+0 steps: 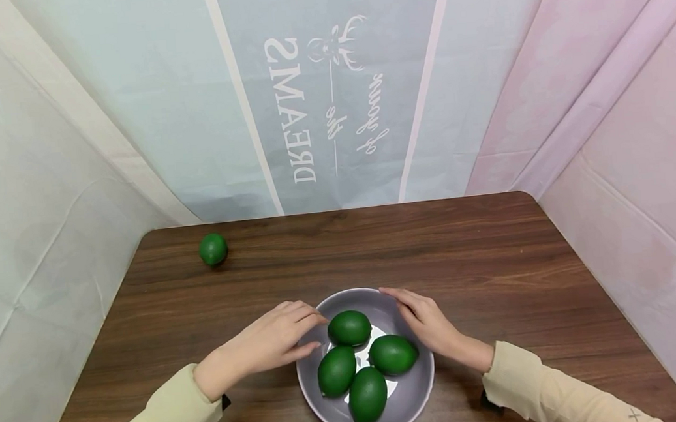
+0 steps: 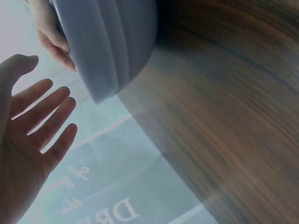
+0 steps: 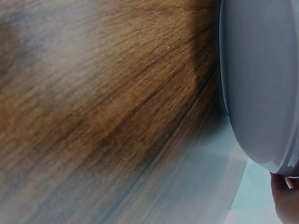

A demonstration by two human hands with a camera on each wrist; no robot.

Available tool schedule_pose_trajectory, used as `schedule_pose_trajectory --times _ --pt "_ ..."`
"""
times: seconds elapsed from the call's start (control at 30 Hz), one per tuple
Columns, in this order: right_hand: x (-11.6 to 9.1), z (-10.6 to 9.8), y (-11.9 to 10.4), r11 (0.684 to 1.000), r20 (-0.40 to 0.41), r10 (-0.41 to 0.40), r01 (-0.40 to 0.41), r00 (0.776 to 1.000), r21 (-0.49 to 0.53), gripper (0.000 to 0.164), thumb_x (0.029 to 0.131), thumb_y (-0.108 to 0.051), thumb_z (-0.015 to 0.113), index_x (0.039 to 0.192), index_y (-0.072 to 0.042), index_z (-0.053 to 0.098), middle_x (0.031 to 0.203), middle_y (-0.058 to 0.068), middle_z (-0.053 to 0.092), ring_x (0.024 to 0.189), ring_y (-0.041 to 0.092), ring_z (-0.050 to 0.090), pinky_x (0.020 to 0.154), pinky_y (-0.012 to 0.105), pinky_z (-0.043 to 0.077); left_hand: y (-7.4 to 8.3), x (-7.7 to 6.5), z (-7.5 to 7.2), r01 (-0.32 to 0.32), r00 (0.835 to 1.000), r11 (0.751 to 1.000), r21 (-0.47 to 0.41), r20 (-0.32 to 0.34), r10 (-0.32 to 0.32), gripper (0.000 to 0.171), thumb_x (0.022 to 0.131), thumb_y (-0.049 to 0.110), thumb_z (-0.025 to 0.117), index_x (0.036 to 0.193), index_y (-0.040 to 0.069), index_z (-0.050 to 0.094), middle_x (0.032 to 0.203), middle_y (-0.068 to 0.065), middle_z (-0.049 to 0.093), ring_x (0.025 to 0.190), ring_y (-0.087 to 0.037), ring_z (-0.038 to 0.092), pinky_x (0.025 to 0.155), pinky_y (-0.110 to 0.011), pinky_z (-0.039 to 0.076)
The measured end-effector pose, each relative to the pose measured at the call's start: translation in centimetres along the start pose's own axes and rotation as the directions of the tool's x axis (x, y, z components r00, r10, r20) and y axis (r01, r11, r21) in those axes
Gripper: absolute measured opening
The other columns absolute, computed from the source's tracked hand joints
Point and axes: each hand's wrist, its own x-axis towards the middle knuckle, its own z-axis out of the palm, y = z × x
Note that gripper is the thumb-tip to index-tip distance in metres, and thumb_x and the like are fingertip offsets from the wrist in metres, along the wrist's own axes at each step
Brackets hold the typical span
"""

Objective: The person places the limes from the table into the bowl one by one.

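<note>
A grey-purple bowl point(image 1: 414, 395) stands at the front middle of the table, with several green limes point(image 1: 368, 397) lying inside it. My left hand point(image 1: 279, 336) is at the bowl's left rim, palm down in the head view. In the left wrist view its fingers point(image 2: 51, 105) are spread and hold nothing, with a gap between them and the bowl's outer wall point(image 2: 117, 42). On the opposite side, my right hand point(image 1: 431, 327) rests with extended fingers along the upper right rim. The right wrist view shows fingertips point(image 3: 279, 184) right at the rim.
Another lime point(image 1: 214, 249) lies alone near the table's back left corner. The dark wooden table point(image 1: 464, 248) ends at the back against a pale blue cloth point(image 1: 190, 117) with printed lettering. White and pinkish cloth walls point(image 1: 647, 170) enclose the sides.
</note>
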Motion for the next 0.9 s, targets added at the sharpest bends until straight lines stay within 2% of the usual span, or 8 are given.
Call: schedule_pose_trajectory --times 0.23,0.5,0.9 --pt "0.0 0.0 0.0 1.000 0.003 0.004 -0.004 1.000 -0.001 0.037 0.089 0.005 0.048 0.122 -0.007 0.057 0.119 0.002 0.060 0.110 0.018 0.055 0.086 0.036 0.049 -0.4 -0.4 -0.5 0.057 0.998 0.998 0.000 0.014 -0.057 0.031 0.082 0.024 0.065 0.108 0.008 0.060 0.102 0.002 0.060 0.095 -0.014 0.056 0.085 -0.031 0.047" --pt "0.0 0.0 -0.1 1.000 0.004 0.010 -0.010 1.000 -0.001 0.036 0.089 0.004 0.048 0.122 -0.007 0.058 0.120 0.003 0.060 0.111 0.018 0.055 0.086 0.036 0.049 -1.3 -1.0 -0.9 0.104 0.994 0.995 -0.009 -0.023 -0.104 0.032 0.080 0.021 0.069 0.107 0.007 0.060 0.099 0.001 0.062 0.093 -0.014 0.057 0.081 -0.032 0.049" --pt "0.0 0.0 -0.1 1.000 0.005 0.004 -0.004 1.000 0.000 0.036 0.089 0.005 0.048 0.122 -0.005 0.057 0.120 0.003 0.060 0.110 0.019 0.055 0.085 0.036 0.050 -2.7 -1.7 -0.9 0.189 0.982 0.981 -0.033 0.027 -0.188 0.033 0.082 0.021 0.066 0.111 0.006 0.058 0.103 -0.002 0.061 0.096 -0.015 0.056 0.084 -0.031 0.049"
